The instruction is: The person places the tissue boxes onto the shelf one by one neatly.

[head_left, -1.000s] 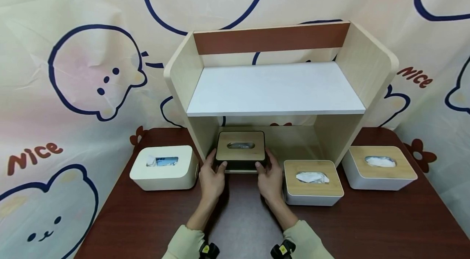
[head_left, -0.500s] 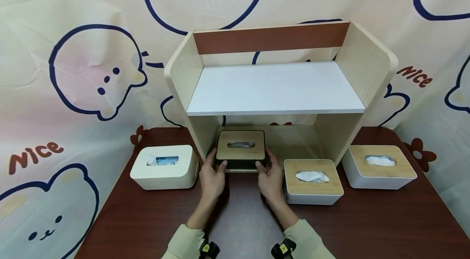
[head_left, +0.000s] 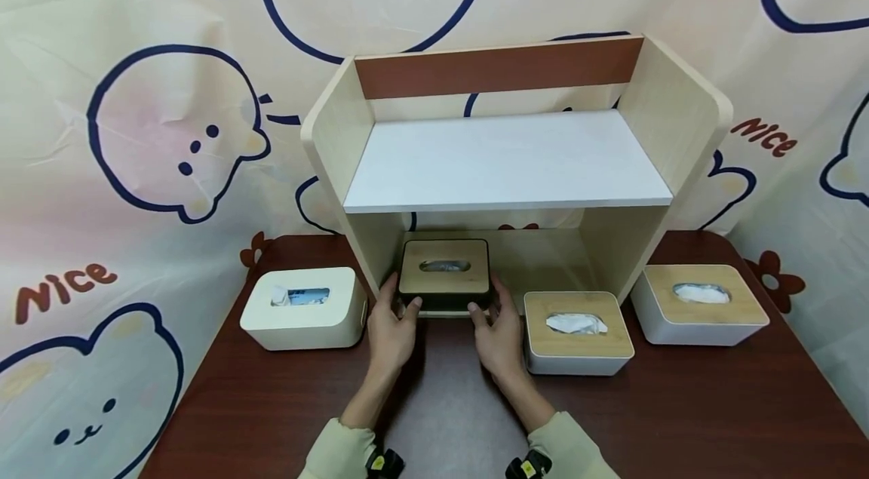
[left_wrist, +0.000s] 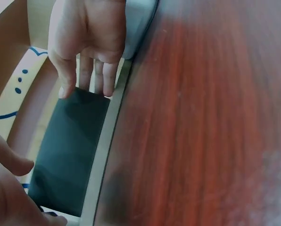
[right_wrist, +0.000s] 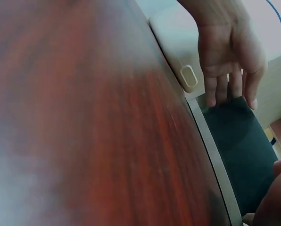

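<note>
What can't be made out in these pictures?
Head: the back and underside of the dark tissue box, hidden by the box itself.
Head: what the blue patch in the all-white box is; too small.
Left wrist: part of the left hand, cut off by the edge.
Right wrist: part of the right hand, cut off by the edge.

I see a reddish-brown table (head_left: 271, 403) across the lower frame, carrying a cream tissue box (head_left: 302, 315) at left, two wood-lidded tissue boxes (head_left: 578, 345) (head_left: 703, 317) at right and, centrally, a two-tier shelf unit (head_left: 505, 166) with a black-sided tissue box (head_left: 444, 280) in its lower bay.
</note>
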`<act>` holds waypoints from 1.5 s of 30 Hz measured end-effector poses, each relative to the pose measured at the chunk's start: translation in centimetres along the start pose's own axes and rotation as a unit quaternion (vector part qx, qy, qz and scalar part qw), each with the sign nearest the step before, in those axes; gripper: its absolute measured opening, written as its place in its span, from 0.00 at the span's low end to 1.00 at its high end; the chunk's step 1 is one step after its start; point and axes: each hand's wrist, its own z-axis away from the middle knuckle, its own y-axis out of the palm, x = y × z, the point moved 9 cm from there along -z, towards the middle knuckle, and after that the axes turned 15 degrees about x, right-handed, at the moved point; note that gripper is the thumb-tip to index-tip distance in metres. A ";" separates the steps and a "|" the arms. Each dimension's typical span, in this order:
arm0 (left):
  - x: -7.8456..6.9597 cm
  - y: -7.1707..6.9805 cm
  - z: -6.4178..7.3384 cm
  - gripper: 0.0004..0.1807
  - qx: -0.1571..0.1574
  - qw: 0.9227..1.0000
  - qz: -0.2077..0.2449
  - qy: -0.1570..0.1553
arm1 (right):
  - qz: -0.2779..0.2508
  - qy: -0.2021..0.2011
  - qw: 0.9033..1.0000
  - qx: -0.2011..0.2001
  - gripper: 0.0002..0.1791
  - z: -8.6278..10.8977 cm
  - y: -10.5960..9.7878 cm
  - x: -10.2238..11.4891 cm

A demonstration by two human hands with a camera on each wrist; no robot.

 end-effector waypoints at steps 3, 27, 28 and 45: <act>-0.4 -0.2 0.6 0.35 0.007 1.000 -0.002 0.010 | 0.005 0.010 1.000 0.018 0.39 0.6 0.2 0.2; -4.9 1.3 4.5 0.37 0.046 0.996 0.014 0.080 | 0.032 -0.067 0.992 0.102 0.35 7.1 0.1 5.9; -5.0 1.5 4.5 0.37 0.050 0.995 0.019 0.080 | 0.031 -0.071 0.992 0.101 0.35 7.2 -0.2 6.3; -7.3 7.0 4.2 0.36 0.115 0.985 0.061 0.117 | 0.034 -0.079 0.996 0.030 0.33 8.2 -8.3 7.4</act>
